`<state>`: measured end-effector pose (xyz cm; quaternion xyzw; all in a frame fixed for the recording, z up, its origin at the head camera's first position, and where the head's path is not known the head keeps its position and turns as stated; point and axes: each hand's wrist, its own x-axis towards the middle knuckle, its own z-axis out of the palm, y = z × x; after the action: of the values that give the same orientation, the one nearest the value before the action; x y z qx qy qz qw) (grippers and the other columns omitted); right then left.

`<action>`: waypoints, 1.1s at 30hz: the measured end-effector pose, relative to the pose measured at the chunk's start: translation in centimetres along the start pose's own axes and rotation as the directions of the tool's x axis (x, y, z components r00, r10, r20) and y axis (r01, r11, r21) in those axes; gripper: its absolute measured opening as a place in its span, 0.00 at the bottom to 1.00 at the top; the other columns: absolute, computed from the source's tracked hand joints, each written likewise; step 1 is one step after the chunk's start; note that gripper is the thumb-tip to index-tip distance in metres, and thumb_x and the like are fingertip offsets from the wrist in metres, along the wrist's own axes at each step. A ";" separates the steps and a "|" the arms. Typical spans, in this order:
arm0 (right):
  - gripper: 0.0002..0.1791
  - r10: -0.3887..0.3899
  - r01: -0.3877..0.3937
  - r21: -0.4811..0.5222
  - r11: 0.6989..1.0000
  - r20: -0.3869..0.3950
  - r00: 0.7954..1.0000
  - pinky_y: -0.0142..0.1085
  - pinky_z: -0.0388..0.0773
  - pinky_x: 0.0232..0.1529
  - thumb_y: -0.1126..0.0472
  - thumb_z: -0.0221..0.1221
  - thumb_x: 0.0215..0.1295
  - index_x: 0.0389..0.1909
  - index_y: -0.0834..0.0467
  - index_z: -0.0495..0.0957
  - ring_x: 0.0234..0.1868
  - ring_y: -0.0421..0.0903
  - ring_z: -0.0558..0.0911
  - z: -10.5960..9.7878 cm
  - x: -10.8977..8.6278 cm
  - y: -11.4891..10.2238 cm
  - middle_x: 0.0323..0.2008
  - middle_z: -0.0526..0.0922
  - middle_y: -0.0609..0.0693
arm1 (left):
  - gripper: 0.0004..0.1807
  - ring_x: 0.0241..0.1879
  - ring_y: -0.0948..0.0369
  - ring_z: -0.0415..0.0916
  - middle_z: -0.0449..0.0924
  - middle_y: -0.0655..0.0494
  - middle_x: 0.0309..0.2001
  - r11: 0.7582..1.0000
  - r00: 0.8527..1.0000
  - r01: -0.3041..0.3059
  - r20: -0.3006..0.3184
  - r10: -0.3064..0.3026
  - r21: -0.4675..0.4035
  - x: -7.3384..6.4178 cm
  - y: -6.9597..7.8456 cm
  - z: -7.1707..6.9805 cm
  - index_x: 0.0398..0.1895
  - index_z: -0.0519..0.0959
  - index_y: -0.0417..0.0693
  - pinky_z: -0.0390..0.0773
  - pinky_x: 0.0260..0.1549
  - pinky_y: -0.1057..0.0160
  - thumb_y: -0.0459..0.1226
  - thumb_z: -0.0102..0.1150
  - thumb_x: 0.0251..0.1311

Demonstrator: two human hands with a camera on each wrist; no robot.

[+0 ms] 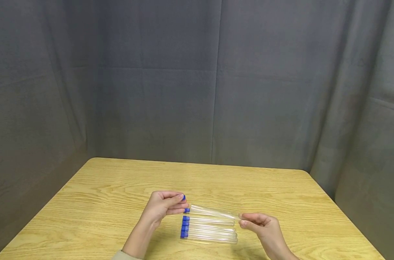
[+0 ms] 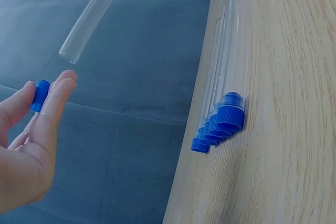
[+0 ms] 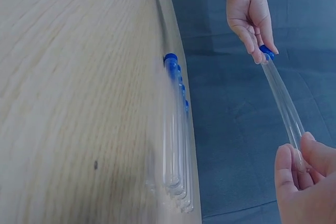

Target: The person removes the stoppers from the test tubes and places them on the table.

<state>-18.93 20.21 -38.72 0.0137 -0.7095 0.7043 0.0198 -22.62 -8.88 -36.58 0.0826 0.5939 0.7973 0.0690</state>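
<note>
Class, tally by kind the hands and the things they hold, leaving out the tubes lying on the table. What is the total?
Left hand and right hand: 2
Held blue cap: 1
Held uncapped clear tube: 1
Total: 4

Through all three of my feeds I can read no text, label, brand, number or sign: none on the blue caps (image 2: pixel 231 118), none on the clear tubes (image 3: pixel 172 129) (the held tube (image 2: pixel 94 17) included), and none on the wooden tabletop (image 1: pixel 70 224) or grey curtain (image 1: pixel 157 108).
</note>
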 end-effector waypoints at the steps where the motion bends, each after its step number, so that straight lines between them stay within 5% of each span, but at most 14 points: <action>1: 0.10 0.009 -0.009 0.001 1.000 0.000 1.000 0.32 0.74 0.45 0.67 0.64 0.49 0.35 0.65 0.80 0.38 0.46 0.80 0.0 0.0 0.1 0.35 0.82 0.51 | 0.12 0.31 0.53 0.80 0.80 0.38 0.31 1.000 1.000 0.004 -0.003 -0.004 0.000 0.0 0.0 0.0 0.39 0.73 0.22 0.79 0.34 0.59 0.26 0.55 0.55; 15: 0.12 -0.027 0.028 -0.006 1.000 0.172 0.985 0.31 0.76 0.41 0.70 0.61 0.52 0.37 0.73 0.76 0.35 0.41 0.80 -0.7 -0.3 1.2 0.33 0.82 0.45 | 0.07 0.30 0.53 0.81 0.80 0.41 0.29 1.000 1.000 0.012 0.014 -0.012 -0.028 0.0 0.0 -0.2 0.35 0.76 0.27 0.79 0.34 0.60 0.26 0.54 0.55; 25: 0.18 0.047 -0.024 -0.109 0.994 0.220 0.974 0.29 0.77 0.39 0.65 0.63 0.51 0.39 0.75 0.74 0.33 0.40 0.79 -0.4 -0.3 1.5 0.36 0.81 0.53 | 0.14 0.31 0.52 0.80 0.80 0.40 0.30 0.999 1.000 0.029 0.011 -0.029 -0.037 -0.1 0.1 -0.3 0.41 0.71 0.20 0.78 0.35 0.59 0.26 0.54 0.56; 33: 0.16 0.063 -0.020 -0.166 0.986 0.261 0.963 0.30 0.77 0.36 0.66 0.63 0.51 0.37 0.74 0.75 0.32 0.40 0.79 -0.6 -0.1 2.4 0.34 0.81 0.55 | 0.09 0.31 0.52 0.80 0.80 0.39 0.30 0.997 0.999 0.044 0.026 -0.043 -0.056 -0.1 0.1 -0.4 0.36 0.75 0.25 0.78 0.35 0.60 0.26 0.54 0.56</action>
<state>-18.95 20.83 -41.11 0.0912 -0.7608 0.6364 -0.0889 -22.56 -9.29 -36.62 0.0777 0.5719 0.8110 0.0961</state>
